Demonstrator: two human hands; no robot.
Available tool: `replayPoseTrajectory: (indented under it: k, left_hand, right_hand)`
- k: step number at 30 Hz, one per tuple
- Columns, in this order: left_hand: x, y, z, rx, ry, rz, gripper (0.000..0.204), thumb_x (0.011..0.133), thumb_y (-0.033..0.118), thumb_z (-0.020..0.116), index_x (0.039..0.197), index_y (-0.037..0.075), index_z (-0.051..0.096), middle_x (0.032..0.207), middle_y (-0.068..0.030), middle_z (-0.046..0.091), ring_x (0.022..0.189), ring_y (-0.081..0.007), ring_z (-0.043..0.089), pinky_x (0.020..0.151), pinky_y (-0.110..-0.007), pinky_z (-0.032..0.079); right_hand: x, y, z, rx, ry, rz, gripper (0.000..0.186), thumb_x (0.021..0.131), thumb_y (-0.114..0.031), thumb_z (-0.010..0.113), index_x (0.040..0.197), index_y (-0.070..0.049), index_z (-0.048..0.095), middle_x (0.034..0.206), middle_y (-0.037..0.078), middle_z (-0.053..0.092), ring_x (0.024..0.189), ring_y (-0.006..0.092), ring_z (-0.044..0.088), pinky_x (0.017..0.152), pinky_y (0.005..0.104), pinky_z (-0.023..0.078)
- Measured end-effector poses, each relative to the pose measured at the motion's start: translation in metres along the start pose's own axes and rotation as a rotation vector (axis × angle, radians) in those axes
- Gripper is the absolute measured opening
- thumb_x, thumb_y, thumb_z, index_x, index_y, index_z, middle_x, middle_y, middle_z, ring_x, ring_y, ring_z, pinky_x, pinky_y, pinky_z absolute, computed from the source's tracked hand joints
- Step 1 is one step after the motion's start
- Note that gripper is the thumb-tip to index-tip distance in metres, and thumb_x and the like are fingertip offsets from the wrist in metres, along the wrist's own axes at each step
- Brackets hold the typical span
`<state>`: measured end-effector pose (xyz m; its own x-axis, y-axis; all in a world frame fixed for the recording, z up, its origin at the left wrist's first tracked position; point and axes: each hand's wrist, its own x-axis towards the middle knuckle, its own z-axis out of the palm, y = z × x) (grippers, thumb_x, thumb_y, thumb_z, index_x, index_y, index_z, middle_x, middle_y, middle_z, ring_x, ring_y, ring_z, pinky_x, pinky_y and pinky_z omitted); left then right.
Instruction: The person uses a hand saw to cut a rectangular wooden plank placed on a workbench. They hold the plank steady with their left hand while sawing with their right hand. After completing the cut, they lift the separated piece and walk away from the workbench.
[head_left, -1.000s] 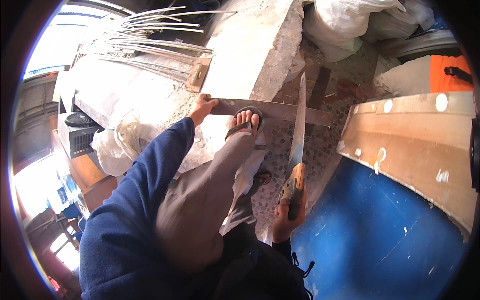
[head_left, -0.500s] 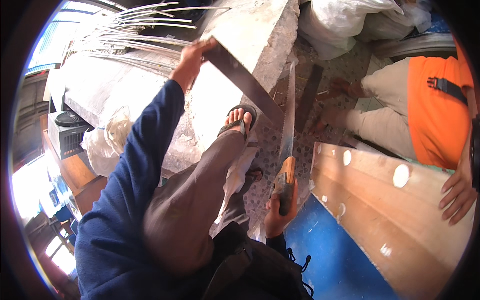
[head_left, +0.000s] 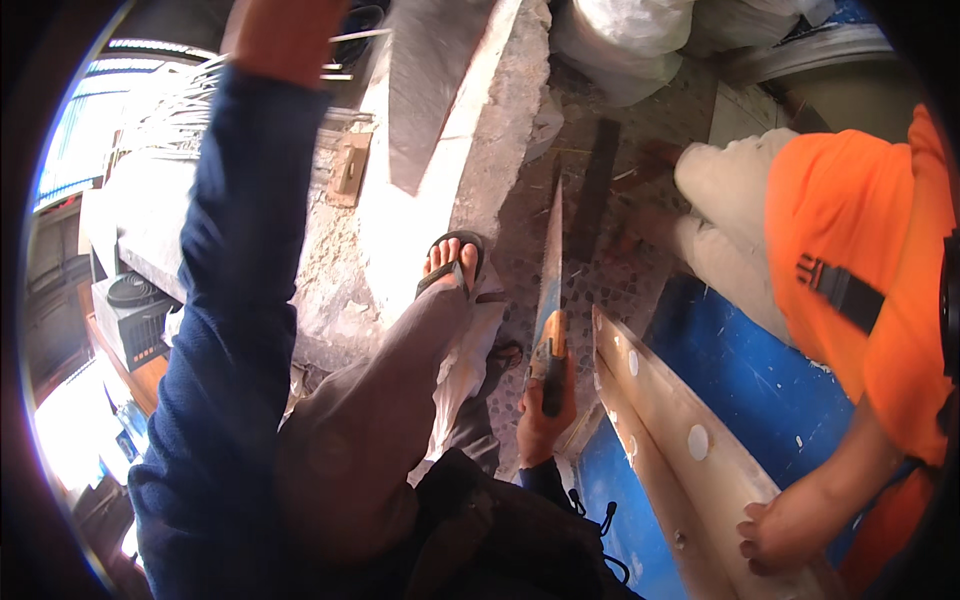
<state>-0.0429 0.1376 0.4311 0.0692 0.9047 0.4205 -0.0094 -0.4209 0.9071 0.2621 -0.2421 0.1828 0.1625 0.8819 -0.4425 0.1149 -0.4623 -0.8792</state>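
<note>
A handsaw (head_left: 552,290) with a wood-coloured and dark handle is gripped in my right hand (head_left: 545,415), its blade pointing away from me. My left hand (head_left: 285,40) is raised at the upper edge, where its fingers are cut off. Beside it, a broad grey strip (head_left: 430,90) stretches over the pale ledge; I cannot tell whether it is a board in my hand or a shadow. My foot in a black flip-flop (head_left: 455,262) rests on the ledge (head_left: 480,200). To the right, another person's hand (head_left: 785,530) lies on a tilted brown wooden panel (head_left: 690,485) with white spots.
A person in orange (head_left: 850,230) crouches at the right by a blue surface (head_left: 730,340). A dark flat strip (head_left: 597,190) lies on the pebbled floor. A small wooden block (head_left: 347,170), thin pale rods (head_left: 180,110), a black box (head_left: 138,315) and white sacks (head_left: 630,45) stand around.
My left hand has swung up toward the upper edge, and the dark strip it held has left the floor area. The saw has shifted slightly left. The other person has tipped the panel up.
</note>
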Motion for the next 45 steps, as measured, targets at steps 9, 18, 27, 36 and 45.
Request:
replayPoseTrajectory:
  k: [9, 18, 27, 36, 45]
  left_hand:
    - [-0.033, -0.275, 0.109, 0.307, -0.276, -0.616, 0.053, 0.079, 0.051, 0.087, 0.110, 0.009, 0.077, 0.101, -0.0068, 0.078, 0.098, -0.0163, 0.071, 0.092, -0.033, 0.054]
    - [-0.221, -0.302, 0.028, 1.204, -0.320, -0.622, 0.129, 0.070, 0.062, 0.087, 0.164, 0.005, 0.019, 0.158, -0.0279, 0.038, 0.149, -0.0440, 0.034, 0.122, -0.062, 0.026]
    - [-0.306, -0.261, -0.029, 0.937, -0.147, -1.042, 0.073, 0.081, 0.060, 0.080, 0.124, 0.004, 0.060, 0.104, -0.0194, 0.072, 0.098, -0.0344, 0.070, 0.085, -0.044, 0.053]
    - [-0.296, -0.271, -0.003, 0.957, -0.143, -0.722, 0.049, 0.093, 0.054, 0.071, 0.105, 0.007, 0.063, 0.092, -0.0151, 0.071, 0.085, -0.0357, 0.070, 0.074, -0.046, 0.054]
    - [-0.293, -0.277, -0.015, 1.101, -0.396, -0.352, 0.070, 0.080, 0.038, 0.083, 0.139, 0.011, 0.057, 0.142, -0.0122, 0.053, 0.136, -0.0312, 0.049, 0.115, -0.046, 0.036]
  right_hand:
    - [0.014, -0.024, 0.009, 0.149, 0.057, 0.206, 0.064, 0.091, -0.002, 0.065, 0.152, 0.000, 0.048, 0.102, 0.006, 0.068, 0.063, 0.0084, 0.057, 0.053, 0.0248, 0.048]
    - [0.029, -0.038, 0.008, 0.201, 0.179, 0.293, 0.068, 0.089, 0.000, 0.058, 0.155, -0.005, 0.045, 0.083, 0.001, 0.056, 0.057, 0.0082, 0.044, 0.049, 0.0251, 0.038]
    - [0.023, -0.041, 0.030, 0.288, 0.209, 0.231, 0.071, 0.088, -0.004, 0.060, 0.157, -0.004, 0.043, 0.082, 0.001, 0.056, 0.059, 0.0090, 0.045, 0.050, 0.0254, 0.040]
    - [0.024, -0.049, 0.032, 0.281, 0.284, 0.184, 0.070, 0.088, -0.005, 0.060, 0.156, -0.004, 0.043, 0.082, 0.002, 0.056, 0.059, 0.0092, 0.046, 0.050, 0.0253, 0.040]
    - [0.015, -0.050, 0.038, 0.270, 0.353, 0.135, 0.070, 0.088, -0.006, 0.061, 0.156, -0.003, 0.043, 0.082, 0.002, 0.056, 0.060, 0.0093, 0.047, 0.051, 0.0251, 0.041]
